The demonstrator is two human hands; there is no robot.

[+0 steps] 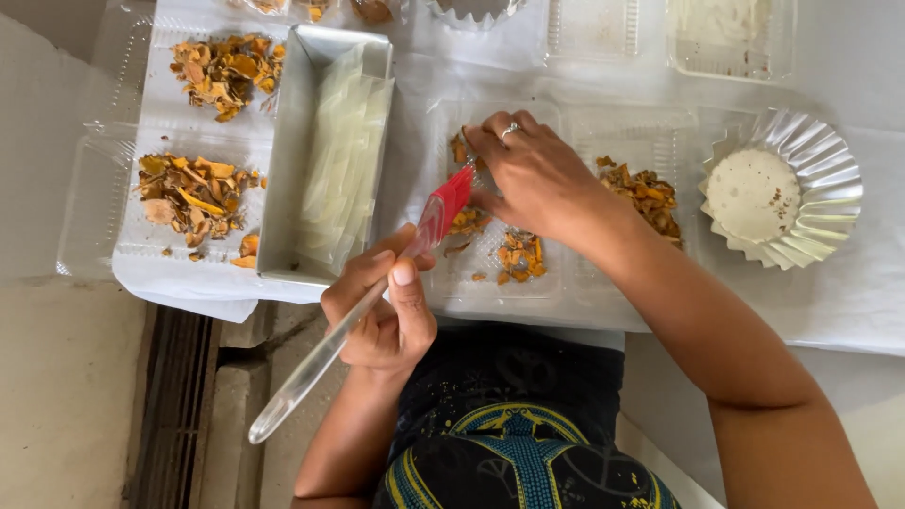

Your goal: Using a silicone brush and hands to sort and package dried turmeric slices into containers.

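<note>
My left hand (382, 316) grips the clear handle of a pastry brush (320, 363). Its red silicone head (450, 200) rests over a clear plastic tray (490, 283). My right hand (533, 174), with a ring on one finger, arches over the same tray. Its curled fingertips touch dried orange pieces (459, 151) just beyond the brush head, and its thumb lies beside the head. Whether it pinches a piece is hidden under the palm. More orange pieces (520, 254) lie in the tray below that hand.
A metal loaf tin (283, 160) holding translucent sheets (344, 160) stands left of the tray. Orange heaps lie at the left (193, 193), the far left (226, 66) and the right (646, 193). A fluted foil cup (820, 179) holds white powder. The table edge runs along the bottom left.
</note>
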